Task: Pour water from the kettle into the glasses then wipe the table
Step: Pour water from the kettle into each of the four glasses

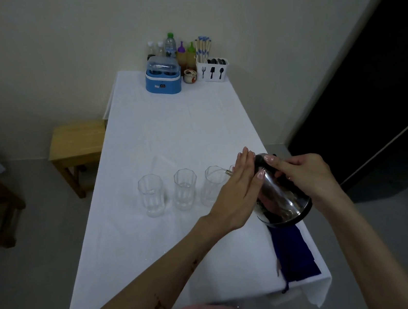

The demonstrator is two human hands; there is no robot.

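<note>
No writing is legible; the white cutlery caddy (212, 70) shows only fork, spatula and spoon icons. The steel kettle (280, 196) tilts, spout toward the third glass (213, 186). The right hand (307, 178) grips it; the left hand (239, 186) presses flat, fingers together.

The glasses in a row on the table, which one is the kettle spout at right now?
The rightmost fully visible glass: the tilted kettle has its spout at that rim. The two glasses to its left stand apart.
</note>
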